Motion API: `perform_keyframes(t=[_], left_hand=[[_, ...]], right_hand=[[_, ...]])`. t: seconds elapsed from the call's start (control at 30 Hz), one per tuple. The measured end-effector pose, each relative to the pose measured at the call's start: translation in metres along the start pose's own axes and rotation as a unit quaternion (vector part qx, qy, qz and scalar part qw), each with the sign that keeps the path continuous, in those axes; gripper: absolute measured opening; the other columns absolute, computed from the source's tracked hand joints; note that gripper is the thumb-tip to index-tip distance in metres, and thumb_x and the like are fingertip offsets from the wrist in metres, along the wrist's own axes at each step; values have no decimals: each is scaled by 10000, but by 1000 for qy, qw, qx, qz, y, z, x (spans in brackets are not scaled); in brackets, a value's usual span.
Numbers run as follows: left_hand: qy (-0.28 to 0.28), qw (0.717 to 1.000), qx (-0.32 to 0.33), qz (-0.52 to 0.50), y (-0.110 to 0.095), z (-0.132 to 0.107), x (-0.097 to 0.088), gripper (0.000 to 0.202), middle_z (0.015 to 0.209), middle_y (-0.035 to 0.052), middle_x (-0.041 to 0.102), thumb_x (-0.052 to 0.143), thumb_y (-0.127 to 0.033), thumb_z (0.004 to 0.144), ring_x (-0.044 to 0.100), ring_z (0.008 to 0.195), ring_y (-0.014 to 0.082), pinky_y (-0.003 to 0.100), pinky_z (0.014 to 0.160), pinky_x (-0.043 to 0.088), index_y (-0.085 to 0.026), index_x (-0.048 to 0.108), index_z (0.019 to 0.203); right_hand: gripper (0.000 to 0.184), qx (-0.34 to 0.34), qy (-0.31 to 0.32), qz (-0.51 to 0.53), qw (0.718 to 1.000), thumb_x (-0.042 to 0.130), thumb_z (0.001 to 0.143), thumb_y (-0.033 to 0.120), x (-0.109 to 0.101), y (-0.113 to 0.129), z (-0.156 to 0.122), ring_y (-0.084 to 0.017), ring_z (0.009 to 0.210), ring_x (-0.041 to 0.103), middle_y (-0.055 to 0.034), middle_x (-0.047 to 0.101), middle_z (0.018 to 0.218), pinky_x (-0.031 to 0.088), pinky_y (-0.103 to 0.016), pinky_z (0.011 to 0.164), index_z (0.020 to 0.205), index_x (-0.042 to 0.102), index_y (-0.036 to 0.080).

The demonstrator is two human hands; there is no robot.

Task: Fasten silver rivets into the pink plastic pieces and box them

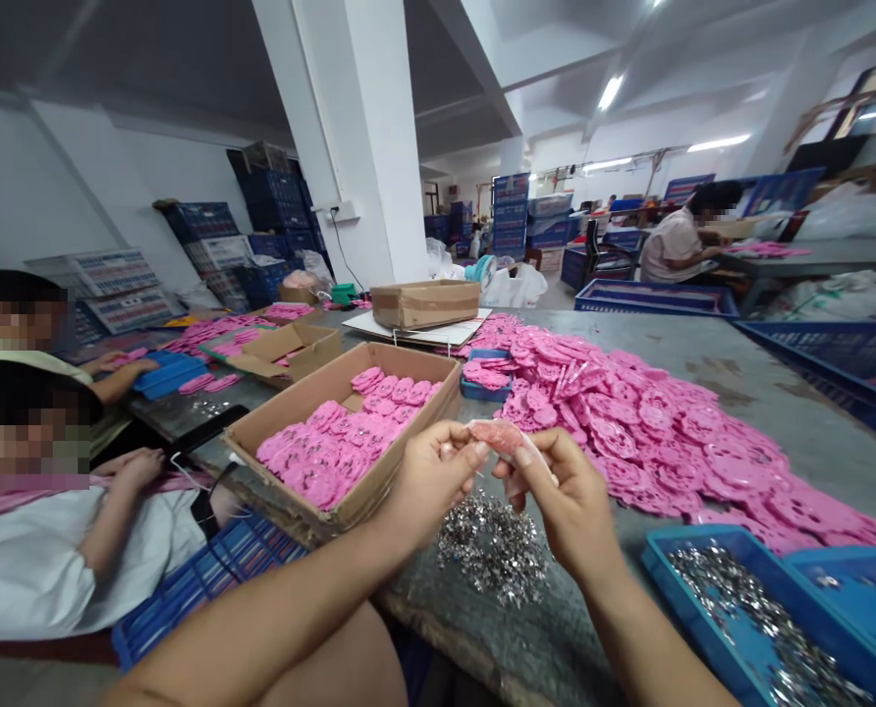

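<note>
Both my hands are raised over the table edge, pinching one pink plastic piece between them. My left hand grips its left end with thumb and fingers closed. My right hand holds the right end, fingers curled. Right below them lies a loose heap of small silver metal parts on the grey table. A big pile of pink pieces spreads to the right. A cardboard box with stacked pink pieces stands to the left.
A blue tray with metal parts sits at the near right. Two seated persons work at the left, one with hands on a blue tray. More cardboard boxes, blue crates and a white pillar stand behind; another person sits far right.
</note>
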State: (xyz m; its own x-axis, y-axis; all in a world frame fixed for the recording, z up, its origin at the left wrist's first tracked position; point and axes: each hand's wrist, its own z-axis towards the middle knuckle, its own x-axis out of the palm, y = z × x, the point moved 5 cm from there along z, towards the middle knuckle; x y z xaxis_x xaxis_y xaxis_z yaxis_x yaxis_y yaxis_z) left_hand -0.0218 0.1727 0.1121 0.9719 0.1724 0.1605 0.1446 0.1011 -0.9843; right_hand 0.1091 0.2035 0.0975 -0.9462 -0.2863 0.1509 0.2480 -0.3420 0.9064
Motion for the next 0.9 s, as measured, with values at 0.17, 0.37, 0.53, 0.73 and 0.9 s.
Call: perform_keyframes(t=[0.17,0.37,0.53,0.73,0.9], left_hand=[[-13,1000,2,6,0,1,-2,328,441,-85,443,737,-417,644,329,368,23,145,361,214,-146,576,737],[-30,1000,-3,-6,-5,-1,-1,259,429,-84,432,703,-351,608,337,353,24,149,345,208,-160,529,634],[-23,999,-11,-25,-6,-2,0,233,460,-74,482,676,-322,601,347,346,20,144,332,193,-167,503,625],[-27,999,-17,-19,-6,-1,0,237,441,-73,495,679,-324,581,348,339,23,145,338,197,-169,505,623],[-22,999,-26,-28,-4,-1,0,276,453,-77,475,701,-361,594,342,353,24,147,346,182,-166,514,648]], right_hand=[[249,-69,21,-131,989,525,910,424,1,7,-3,-103,516,510,2,603,645,402,-231,479,805,521,198],[191,-163,37,-249,954,471,932,320,4,20,-8,-116,556,514,10,561,630,390,-258,546,809,555,200],[209,-124,44,-178,975,500,918,348,8,19,-8,-110,545,503,8,558,623,394,-240,513,791,564,195],[342,116,61,105,986,636,802,493,10,-4,-2,-46,369,395,46,548,531,287,-158,354,750,508,180],[335,198,62,207,956,697,730,424,15,-5,-1,-21,307,347,56,540,484,257,-133,327,706,479,172]])
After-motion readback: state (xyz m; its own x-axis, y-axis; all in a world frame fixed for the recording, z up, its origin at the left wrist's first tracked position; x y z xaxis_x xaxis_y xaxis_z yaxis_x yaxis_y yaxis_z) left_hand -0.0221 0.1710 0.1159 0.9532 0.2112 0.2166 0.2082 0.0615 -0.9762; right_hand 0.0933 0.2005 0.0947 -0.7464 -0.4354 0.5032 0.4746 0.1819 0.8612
